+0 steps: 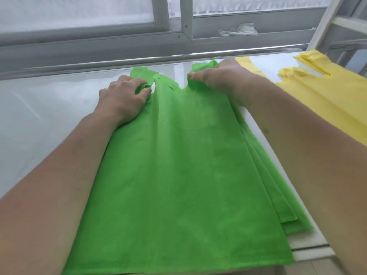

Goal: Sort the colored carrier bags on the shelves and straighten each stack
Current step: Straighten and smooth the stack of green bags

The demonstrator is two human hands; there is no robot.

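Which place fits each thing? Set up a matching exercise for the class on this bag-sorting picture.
Things:
1. green bag stack
2. yellow bag stack
3. left hand
4. crumpled white bag

Places:
A. on the window ledge
B. on the shelf's right end
C. under both hands, mid-shelf
D. on the green stack's left handle

Pairs: 1-C, 2-B, 3-D, 4-A

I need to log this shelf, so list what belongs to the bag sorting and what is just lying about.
Belongs to the job:
- green bag stack, handles gripped by the left hand and right hand
- yellow bag stack, beside it on the right

Lying about:
- crumpled white plastic on the window ledge
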